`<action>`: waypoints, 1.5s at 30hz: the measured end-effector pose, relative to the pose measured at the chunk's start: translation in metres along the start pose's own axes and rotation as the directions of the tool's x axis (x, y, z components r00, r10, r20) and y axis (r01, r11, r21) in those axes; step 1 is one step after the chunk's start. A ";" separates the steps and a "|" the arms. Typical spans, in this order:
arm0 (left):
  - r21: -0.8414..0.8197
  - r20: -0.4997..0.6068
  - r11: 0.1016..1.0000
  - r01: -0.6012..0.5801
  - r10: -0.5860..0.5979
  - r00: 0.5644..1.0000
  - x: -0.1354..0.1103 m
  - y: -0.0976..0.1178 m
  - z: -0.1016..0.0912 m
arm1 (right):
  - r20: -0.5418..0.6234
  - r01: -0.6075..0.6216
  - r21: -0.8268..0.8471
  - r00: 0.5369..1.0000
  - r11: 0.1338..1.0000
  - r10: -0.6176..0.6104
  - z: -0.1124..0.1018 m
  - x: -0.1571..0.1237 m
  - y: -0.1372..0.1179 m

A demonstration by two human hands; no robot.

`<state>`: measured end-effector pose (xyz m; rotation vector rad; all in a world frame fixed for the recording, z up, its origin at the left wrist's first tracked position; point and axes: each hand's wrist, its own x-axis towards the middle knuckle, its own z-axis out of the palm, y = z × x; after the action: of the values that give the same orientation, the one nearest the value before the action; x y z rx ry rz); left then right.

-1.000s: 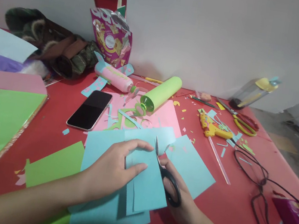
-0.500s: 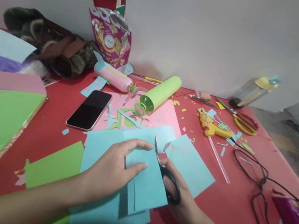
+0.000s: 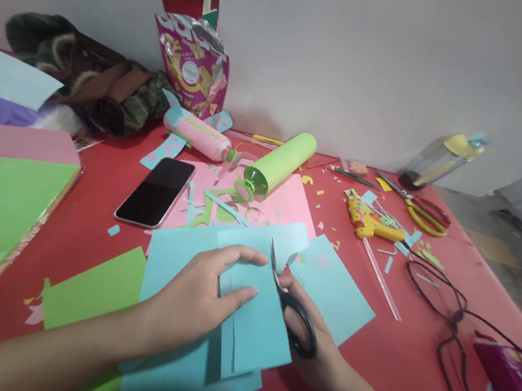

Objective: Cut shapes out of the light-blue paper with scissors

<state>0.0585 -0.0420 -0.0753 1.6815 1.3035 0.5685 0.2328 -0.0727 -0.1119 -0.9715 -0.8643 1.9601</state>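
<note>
Pressing light-blue paper sheet (image 3: 258, 337) onto red worktop (image 3: 392, 365) with my left hand (image 3: 192, 300), thumb and index fingers apart; right hand (image 3: 317, 356) fingers clamped in black-handled scissors (image 3: 292, 309), blades at sheet's right edge.

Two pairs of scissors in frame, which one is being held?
The black-handled scissors, in the right hand at the light blue paper; the red-and-yellow-handled scissors lie apart on the table, far right.

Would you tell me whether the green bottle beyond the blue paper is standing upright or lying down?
Lying down: the green bottle rests lengthwise, its cap end on the pink paper and towards the camera.
</note>
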 end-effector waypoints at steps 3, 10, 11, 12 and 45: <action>-0.003 -0.004 1.000 -0.010 0.010 1.000 0.000 0.000 0.000 | -0.002 0.000 0.009 1.000 1.000 0.000 0.000 0.000 0.000; 0.006 -0.013 1.000 -0.016 0.016 1.000 -0.001 -0.001 0.000 | -0.019 0.011 0.013 1.000 1.000 -0.011 0.000 0.001 0.001; 0.006 -0.012 1.000 -0.017 0.017 1.000 -0.001 -0.001 0.000 | -0.018 0.009 0.008 1.000 1.000 -0.009 0.000 0.001 0.001; 0.004 -0.010 1.000 -0.017 0.017 1.000 0.000 0.000 0.000 | -0.014 0.007 0.002 1.000 1.000 -0.007 0.000 0.001 0.001; -0.038 0.020 0.999 -0.018 0.019 1.000 -0.001 0.000 0.001 | -0.029 -0.007 -0.006 1.000 1.000 0.007 -0.001 0.002 0.004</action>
<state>0.0592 -0.0429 -0.0754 1.6657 1.2563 0.5820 0.2318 -0.0729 -0.1161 -1.0058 -0.8521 1.9451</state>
